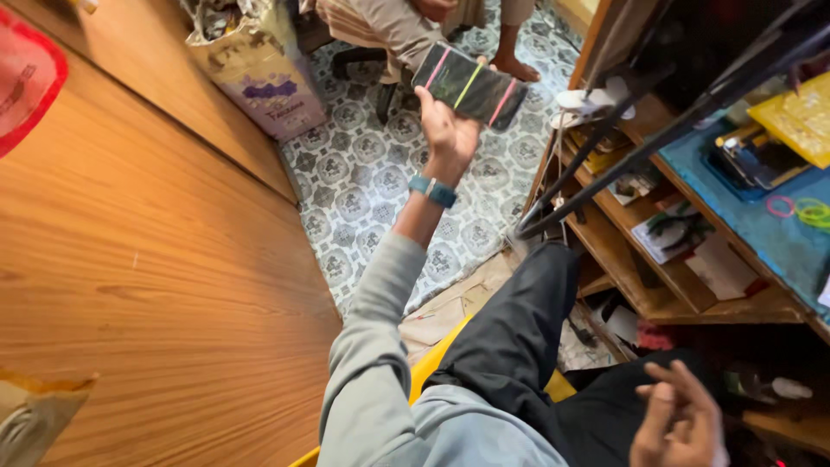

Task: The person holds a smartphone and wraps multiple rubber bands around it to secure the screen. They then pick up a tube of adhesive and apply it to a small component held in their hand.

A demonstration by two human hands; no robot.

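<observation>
Grey sleeve stretched out ahead of me — my left hand [447, 130] is raised at arm's length over the patterned tile floor [363, 173], wrist cocked back, a teal wristband [433, 189] showing. Its grip is closed on the near edge of a dark phone [469, 86] wrapped in pink and yellow rubber bands; the phone juts up and to the right of the fingers, tilted. My right hand [679, 424] rests low by my lap, fingers loosely curled, holding nothing — well apart from the phone. More rubber bands [802, 209] lie on the blue surface [769, 242] at right.
</observation>
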